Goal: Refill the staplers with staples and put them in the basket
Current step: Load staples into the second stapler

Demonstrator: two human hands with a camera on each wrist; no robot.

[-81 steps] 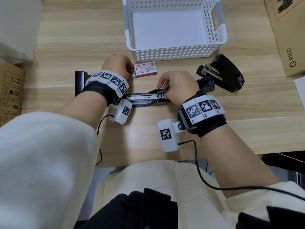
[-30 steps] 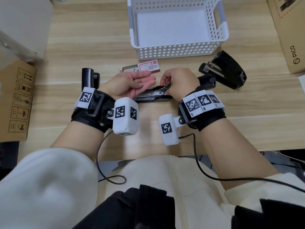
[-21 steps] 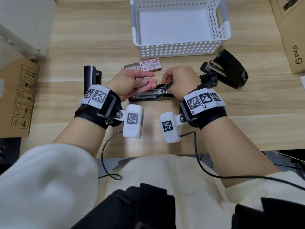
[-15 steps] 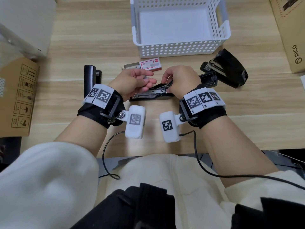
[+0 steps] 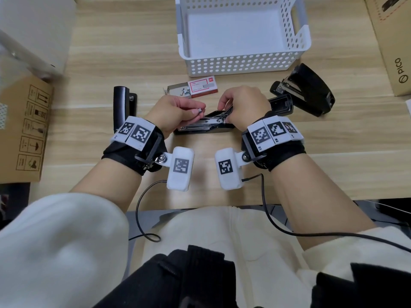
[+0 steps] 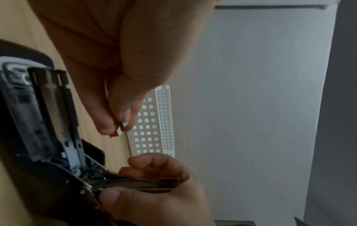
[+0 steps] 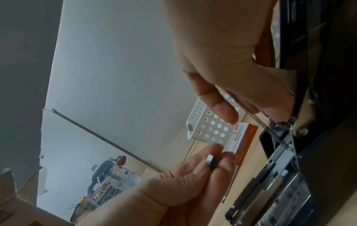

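Three staplers on the counter (image 5: 222, 165): open stapler (image 5: 204, 127) mid-counter, right hand (image 5: 242, 107) gripping its pusher, left hand (image 5: 171, 112) pinching a staple strip (image 5: 199, 111). One basket (image 5: 242, 63) at the far edge.

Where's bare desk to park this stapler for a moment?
Bare wood lies left of the white perforated basket, beyond the upright black stapler, and along the near edge right of the right hand. It is crowded between basket and hands: the red staple box, the open black stapler, the large black stapler.
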